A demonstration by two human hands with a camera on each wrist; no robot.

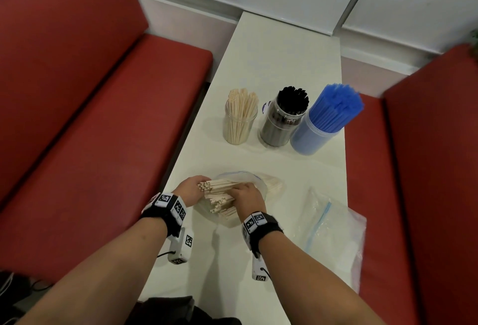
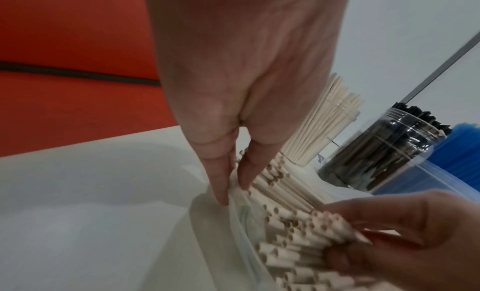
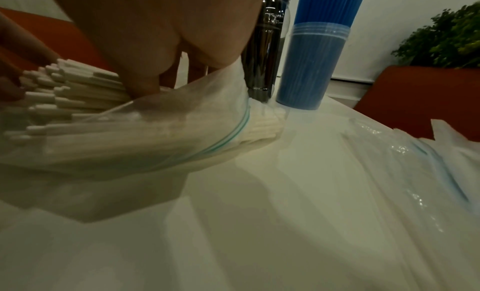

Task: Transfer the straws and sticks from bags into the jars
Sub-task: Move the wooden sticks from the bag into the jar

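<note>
The right hand (image 1: 247, 195) curls its fingers over a bundle of white paper straws (image 1: 219, 190) at the zip bag (image 3: 197, 119) mouth. The left hand (image 1: 192, 189), fingers straight and together, steadies the straw ends and bag edge. Next, likely lifting the bundle clear toward the half-filled jar (image 1: 239, 123) beyond the fingertips.

Red benches (image 1: 85, 107), white table (image 1: 284, 61)

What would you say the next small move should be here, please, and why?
Probably draw the white straws further out of the bag. The right hand grips the bundle, the left hand steadies its protruding ends, yet much of its length lies inside the bag.
</note>
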